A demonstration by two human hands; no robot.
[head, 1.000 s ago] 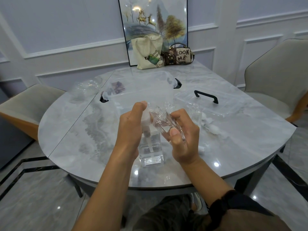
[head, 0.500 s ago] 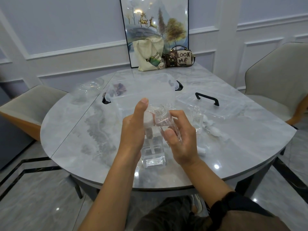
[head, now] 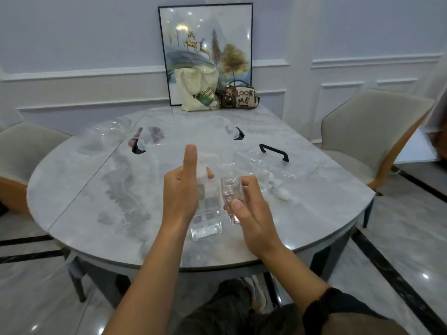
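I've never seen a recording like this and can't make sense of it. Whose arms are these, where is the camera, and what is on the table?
There is no machine here: these are a person's two bare hands. Every picture comes from one wide-angle camera worn on the head. It looks forward and down, so the arms enter from below. The left hand grips the top of a clear pump bottle, thumb raised. The bottle seems to stand on the marble table. The right hand holds a small clear bottle with an open neck in its fingers. Behind lies a clear plastic lid with a black handle. At the far edge are a tote bag, a handbag and a framed picture.
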